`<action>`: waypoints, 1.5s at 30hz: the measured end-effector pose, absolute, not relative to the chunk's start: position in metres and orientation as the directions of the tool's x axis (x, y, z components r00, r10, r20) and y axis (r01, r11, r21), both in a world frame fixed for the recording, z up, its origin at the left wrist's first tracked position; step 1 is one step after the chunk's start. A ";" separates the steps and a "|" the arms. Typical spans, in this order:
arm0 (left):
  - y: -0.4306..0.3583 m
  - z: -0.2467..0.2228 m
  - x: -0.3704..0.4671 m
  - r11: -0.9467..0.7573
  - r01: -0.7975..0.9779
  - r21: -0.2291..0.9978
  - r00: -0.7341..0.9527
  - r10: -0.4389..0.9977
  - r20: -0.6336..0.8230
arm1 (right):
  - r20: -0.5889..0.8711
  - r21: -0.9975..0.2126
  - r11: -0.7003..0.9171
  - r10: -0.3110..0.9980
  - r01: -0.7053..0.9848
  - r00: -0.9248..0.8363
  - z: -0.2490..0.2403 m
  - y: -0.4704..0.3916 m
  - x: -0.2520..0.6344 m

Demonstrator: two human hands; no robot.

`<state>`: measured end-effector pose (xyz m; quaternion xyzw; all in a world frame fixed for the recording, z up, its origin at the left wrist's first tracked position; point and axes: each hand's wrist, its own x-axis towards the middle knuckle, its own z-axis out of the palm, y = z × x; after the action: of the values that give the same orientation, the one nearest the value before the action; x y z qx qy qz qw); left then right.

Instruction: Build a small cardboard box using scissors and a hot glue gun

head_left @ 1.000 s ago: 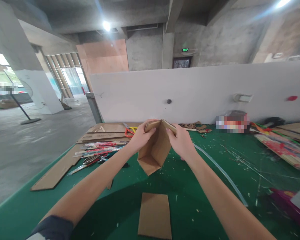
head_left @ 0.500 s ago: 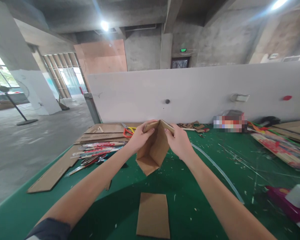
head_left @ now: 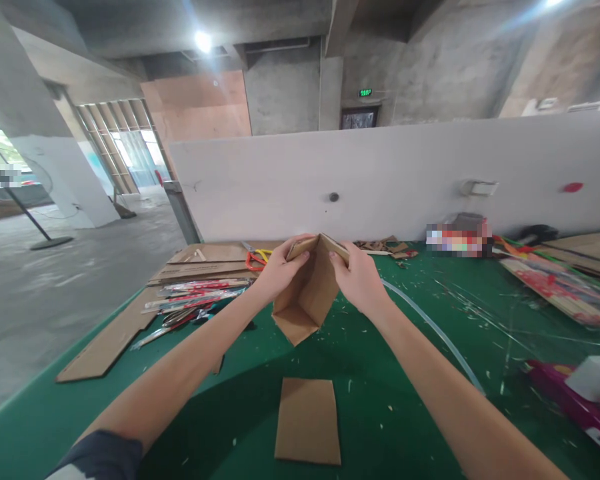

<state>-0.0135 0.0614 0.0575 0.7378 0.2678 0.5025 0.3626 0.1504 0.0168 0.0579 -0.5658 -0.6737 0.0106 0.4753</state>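
Back sign (head_left: 365,93) reads EXIT, fwiw. Both hands (head_left: 283,265) pinch edges of the folded cardboard (head_left: 321,283), some worktop (head_left: 325,357) room between it and the flat square (head_left: 307,421).

Brown cardboard (head_left: 323,287), green table (head_left: 375,370) (white-flecked).

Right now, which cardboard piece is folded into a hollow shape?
The folded cardboard gripped by the left hand and right hand; the small piece nearest you and the long strip at left lie flat.

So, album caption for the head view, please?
Left hand and right hand hold a folded brown cardboard form over a green table, beyond a flat brown cardboard rectangle.
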 end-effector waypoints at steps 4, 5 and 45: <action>0.062 0.057 -0.014 -0.596 0.040 0.802 0.339 0.763 0.550 | 0.626 -0.555 0.362 0.774 0.749 0.089 0.058 0.017 0.150; 0.062 0.056 -0.014 -0.596 0.042 0.802 0.336 0.765 0.550 | 0.626 -0.562 0.365 0.774 0.742 0.093 0.058 0.017 0.150; 0.030 0.057 -0.010 -0.955 0.259 -0.145 0.281 -0.069 0.957 | 0.569 -0.714 0.540 0.818 -0.446 0.079 0.051 0.006 0.148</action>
<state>-0.0098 0.0298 0.0572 0.7884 0.0604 0.5966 -0.1374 0.1484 0.0058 0.0509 -0.1816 -0.5131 0.4441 0.7117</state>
